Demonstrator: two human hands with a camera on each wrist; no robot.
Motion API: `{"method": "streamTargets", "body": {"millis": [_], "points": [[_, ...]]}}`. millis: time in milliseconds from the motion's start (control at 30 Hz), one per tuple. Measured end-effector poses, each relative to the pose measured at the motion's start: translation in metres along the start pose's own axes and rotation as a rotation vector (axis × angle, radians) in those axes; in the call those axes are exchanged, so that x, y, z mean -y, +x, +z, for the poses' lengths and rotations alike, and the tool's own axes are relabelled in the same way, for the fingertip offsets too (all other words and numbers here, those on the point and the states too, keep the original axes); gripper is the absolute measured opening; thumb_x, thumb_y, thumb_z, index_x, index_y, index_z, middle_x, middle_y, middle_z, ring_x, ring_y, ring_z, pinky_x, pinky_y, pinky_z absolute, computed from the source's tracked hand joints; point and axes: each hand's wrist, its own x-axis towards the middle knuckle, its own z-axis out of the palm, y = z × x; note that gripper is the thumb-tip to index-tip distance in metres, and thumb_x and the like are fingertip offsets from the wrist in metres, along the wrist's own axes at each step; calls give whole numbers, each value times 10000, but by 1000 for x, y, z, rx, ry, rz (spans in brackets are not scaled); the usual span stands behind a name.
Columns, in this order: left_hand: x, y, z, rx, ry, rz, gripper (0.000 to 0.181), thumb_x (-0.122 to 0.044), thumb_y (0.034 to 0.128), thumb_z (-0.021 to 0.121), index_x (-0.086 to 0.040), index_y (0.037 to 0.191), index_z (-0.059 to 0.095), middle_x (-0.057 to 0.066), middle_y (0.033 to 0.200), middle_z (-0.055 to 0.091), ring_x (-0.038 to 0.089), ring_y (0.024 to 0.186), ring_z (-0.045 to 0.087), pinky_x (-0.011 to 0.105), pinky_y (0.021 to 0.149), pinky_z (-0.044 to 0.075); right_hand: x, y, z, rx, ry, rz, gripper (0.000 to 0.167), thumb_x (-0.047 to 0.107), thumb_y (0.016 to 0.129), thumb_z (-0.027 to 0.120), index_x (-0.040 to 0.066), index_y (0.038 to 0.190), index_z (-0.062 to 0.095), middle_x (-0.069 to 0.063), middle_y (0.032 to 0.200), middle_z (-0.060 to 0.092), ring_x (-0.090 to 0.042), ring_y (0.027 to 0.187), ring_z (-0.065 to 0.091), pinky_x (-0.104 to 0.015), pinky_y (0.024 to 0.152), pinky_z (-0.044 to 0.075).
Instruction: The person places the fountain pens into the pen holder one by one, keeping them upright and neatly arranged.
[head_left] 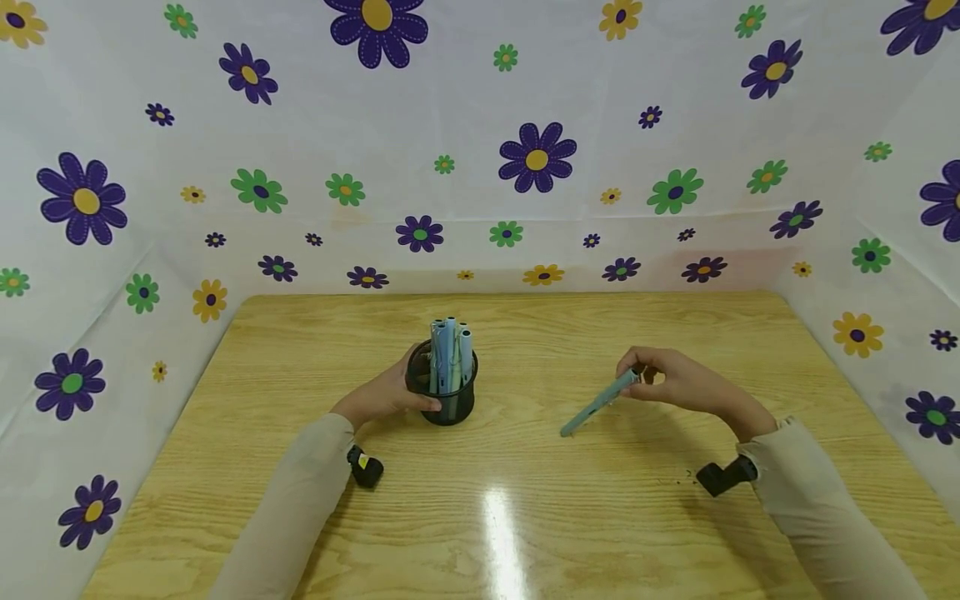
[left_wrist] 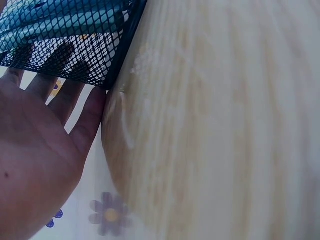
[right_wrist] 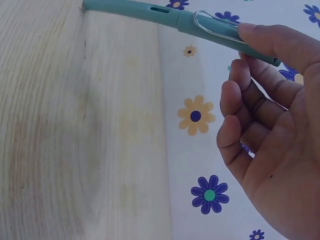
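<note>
A black mesh pen holder (head_left: 459, 408) stands on the wooden table with several pens (head_left: 445, 358) in pale blue and green upright in it. My left hand (head_left: 390, 390) grips the holder from its left side, thumb across the front; in the left wrist view, its fingers go behind the mesh (left_wrist: 95, 62). Off to the right, my right hand (head_left: 670, 382) pinches a teal fountain pen (head_left: 596, 406) near its cap end. The pen slants down to the left, its lower end at or close to the tabletop. The right wrist view shows its silver wire clip (right_wrist: 220, 29) beside my thumb.
The wooden table (head_left: 510, 475) stretches between both hands and toward me. White cloth walls (head_left: 465, 108) printed with flowers enclose its back and sides. Small dark marks (head_left: 678, 479) lie near my right wrist. A black wrist camera (head_left: 365, 467) hangs under the left forearm.
</note>
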Motion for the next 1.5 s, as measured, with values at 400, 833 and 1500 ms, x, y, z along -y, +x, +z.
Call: {"method": "streamTargets", "body": {"millis": [400,833,1500], "points": [[2,1,-1,-6,2,-10,1084,-189,745,836,-217,1535,95,112,1579,213,357,1455,222,561,1184,153,15,7,-10,-48,-36,-51,108,90,918,641,135,1010,611,43,862,566,-81,716,508,-250,628,435],[2,1,-2,-6,32,3,1055,-195,764,821,-198,1530,96,123,1569,220,361,1446,232,567,1179,169,43,27,-29,-53,-91,-77,111,84,919,635,112,1021,600,8,908,567,-85,751,523,-248,656,441],[3,1,-1,-9,16,-18,1042,-175,758,816,-184,1521,106,118,1558,235,343,1444,235,547,1189,153,97,78,-32,-63,-152,-170,150,75,902,657,78,1042,604,-2,842,588,-127,783,543,-259,709,454]]}}
